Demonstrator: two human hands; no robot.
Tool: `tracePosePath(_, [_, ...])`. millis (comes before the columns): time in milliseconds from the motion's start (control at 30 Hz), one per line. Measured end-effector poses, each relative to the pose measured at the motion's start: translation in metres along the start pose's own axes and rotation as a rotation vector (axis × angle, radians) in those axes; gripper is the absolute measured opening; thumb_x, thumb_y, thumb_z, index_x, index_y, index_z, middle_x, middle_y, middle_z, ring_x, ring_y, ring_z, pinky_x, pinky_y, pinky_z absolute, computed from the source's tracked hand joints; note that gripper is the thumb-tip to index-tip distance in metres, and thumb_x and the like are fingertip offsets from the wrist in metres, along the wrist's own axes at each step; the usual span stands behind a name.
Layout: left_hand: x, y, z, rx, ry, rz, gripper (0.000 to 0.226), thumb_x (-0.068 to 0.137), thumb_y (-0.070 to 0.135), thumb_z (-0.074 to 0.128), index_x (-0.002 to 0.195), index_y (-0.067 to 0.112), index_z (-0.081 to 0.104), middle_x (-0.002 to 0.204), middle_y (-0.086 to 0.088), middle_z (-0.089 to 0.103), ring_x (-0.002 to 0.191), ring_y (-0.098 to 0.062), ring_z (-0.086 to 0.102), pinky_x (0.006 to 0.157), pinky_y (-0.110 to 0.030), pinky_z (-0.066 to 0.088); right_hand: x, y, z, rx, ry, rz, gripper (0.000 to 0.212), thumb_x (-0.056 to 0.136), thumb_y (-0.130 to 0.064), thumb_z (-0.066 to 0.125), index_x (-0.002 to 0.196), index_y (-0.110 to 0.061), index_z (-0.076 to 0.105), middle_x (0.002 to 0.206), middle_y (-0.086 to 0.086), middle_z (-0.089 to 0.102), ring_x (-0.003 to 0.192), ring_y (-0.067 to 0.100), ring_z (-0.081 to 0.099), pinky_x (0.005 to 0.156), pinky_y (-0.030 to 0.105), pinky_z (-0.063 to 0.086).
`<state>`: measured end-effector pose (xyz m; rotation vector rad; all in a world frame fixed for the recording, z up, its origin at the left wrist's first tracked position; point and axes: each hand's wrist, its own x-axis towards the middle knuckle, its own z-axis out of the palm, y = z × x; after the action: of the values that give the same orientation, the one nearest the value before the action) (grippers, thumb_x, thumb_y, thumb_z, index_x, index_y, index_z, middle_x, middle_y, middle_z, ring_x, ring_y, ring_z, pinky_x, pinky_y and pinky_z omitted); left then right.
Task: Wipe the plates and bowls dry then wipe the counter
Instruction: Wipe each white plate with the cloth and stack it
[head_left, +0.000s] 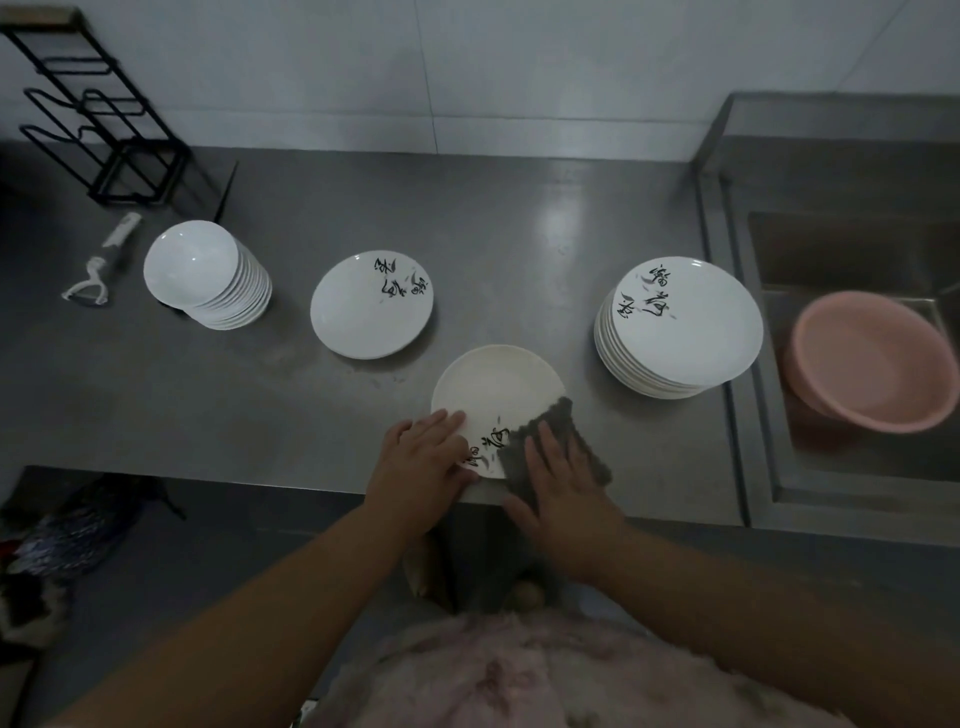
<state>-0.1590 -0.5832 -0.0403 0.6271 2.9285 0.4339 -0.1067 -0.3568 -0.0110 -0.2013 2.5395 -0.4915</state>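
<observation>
The counter (519, 218) is dull grey steel, and the wall (467, 62) behind it is pale grey-white tile. The near plate (493, 395) is cream-white with black brush lettering at its near edge, partly covered by a dark grey cloth (561, 421). The single plate (371, 306) and the right stack (680, 325) are white with the same black script. The bowls (205, 273) at left are plain white. The basin (872, 358) in the sink is pink. The rack (104, 119) is black, the peeler (98, 270) white.
</observation>
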Motion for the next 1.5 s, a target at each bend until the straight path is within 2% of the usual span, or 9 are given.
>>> tracePosePath(233, [-0.003, 0.000, 0.000, 0.003, -0.010, -0.011, 0.039, 0.092, 0.055, 0.038, 0.100, 0.034, 0.070, 0.151, 0.005, 0.054, 0.140, -0.021, 0.048, 0.111, -0.049, 0.036, 0.049, 0.032, -0.036, -0.078, 0.071, 0.010, 0.120, 0.075, -0.086, -0.024, 0.165, -0.016, 0.012, 0.173, -0.002, -0.010, 0.158, 0.033, -0.011, 0.129, 0.049, 0.001])
tracePosePath(467, [-0.006, 0.025, -0.004, 0.126, 0.034, -0.052, 0.039, 0.080, 0.062, 0.064, 0.103, 0.031, 0.066, 0.116, 0.009, 0.064, 0.107, -0.021, 0.058, 0.094, -0.043, 0.038, -0.002, 0.011, 0.000, -0.058, -0.031, -0.077, 0.120, 0.073, -0.089, -0.023, 0.165, -0.015, 0.004, 0.171, 0.006, -0.017, 0.155, 0.034, -0.020, 0.128, 0.049, -0.005])
tracePosePath(667, [0.004, 0.005, -0.021, 0.135, -0.127, -0.029, 0.065, 0.082, 0.074, 0.043, 0.133, 0.039, 0.061, 0.152, 0.008, 0.049, 0.144, -0.019, 0.038, 0.112, -0.048, 0.024, 0.037, 0.048, -0.039, -0.185, 0.040, -0.121, 0.109, 0.081, -0.084, -0.018, 0.164, -0.025, 0.018, 0.173, -0.003, -0.003, 0.159, 0.031, -0.003, 0.126, 0.052, 0.015])
tracePosePath(900, [-0.001, 0.008, -0.013, 0.151, -0.127, -0.045, 0.062, 0.087, 0.069, 0.034, 0.132, 0.039, 0.064, 0.147, 0.005, 0.056, 0.135, -0.022, 0.049, 0.106, -0.047, 0.032, 0.005, 0.006, -0.008, -0.101, -0.015, -0.059, 0.113, 0.078, -0.086, -0.013, 0.165, -0.016, 0.005, 0.172, 0.007, -0.015, 0.157, 0.037, -0.011, 0.124, 0.045, -0.008])
tracePosePath(1067, [-0.007, 0.006, -0.009, 0.164, -0.136, -0.021, 0.055, 0.095, 0.059, 0.032, 0.138, 0.040, 0.058, 0.150, 0.007, 0.053, 0.136, -0.021, 0.048, 0.106, -0.048, 0.037, 0.017, 0.017, -0.017, -0.116, 0.056, -0.030, 0.118, 0.077, -0.086, -0.021, 0.164, -0.017, 0.020, 0.173, 0.006, 0.001, 0.157, 0.039, 0.007, 0.127, 0.049, 0.013])
tracePosePath(1133, [-0.008, 0.005, -0.008, 0.177, -0.127, -0.002, 0.047, 0.097, 0.054, 0.040, 0.138, 0.039, 0.059, 0.148, 0.006, 0.056, 0.131, -0.022, 0.053, 0.102, -0.048, 0.041, 0.035, 0.028, -0.028, -0.116, 0.099, -0.008, 0.104, 0.087, -0.080, -0.007, 0.163, -0.016, 0.024, 0.173, 0.004, 0.004, 0.156, 0.040, 0.011, 0.126, 0.051, 0.018])
tracePosePath(1200, [-0.008, 0.007, -0.007, 0.176, -0.103, -0.006, 0.042, 0.095, 0.051, 0.052, 0.133, 0.039, 0.063, 0.142, 0.005, 0.060, 0.123, -0.023, 0.057, 0.097, -0.047, 0.042, 0.040, 0.029, -0.027, -0.135, 0.096, 0.012, 0.095, 0.090, -0.075, 0.005, 0.163, -0.017, 0.023, 0.173, 0.003, 0.002, 0.156, 0.041, 0.012, 0.126, 0.053, 0.017])
tracePosePath(1333, [-0.007, 0.025, -0.010, 0.178, -0.041, -0.009, 0.049, 0.086, 0.066, 0.048, 0.118, 0.035, 0.070, 0.115, 0.007, 0.065, 0.102, -0.022, 0.058, 0.088, -0.042, 0.039, 0.002, 0.009, 0.002, -0.117, -0.020, -0.087, 0.113, 0.079, -0.088, -0.015, 0.165, -0.018, 0.005, 0.172, 0.007, -0.014, 0.157, 0.038, -0.009, 0.128, 0.052, 0.001])
tracePosePath(1500, [0.004, 0.012, -0.028, 0.185, -0.130, -0.007, 0.074, 0.083, 0.079, 0.043, 0.140, 0.033, 0.054, 0.149, 0.006, 0.048, 0.138, -0.020, 0.041, 0.110, -0.049, 0.027, 0.004, 0.027, -0.018, -0.148, -0.009, -0.148, 0.114, 0.078, -0.087, -0.018, 0.165, -0.022, 0.017, 0.173, -0.001, -0.006, 0.159, 0.030, -0.002, 0.128, 0.049, 0.011])
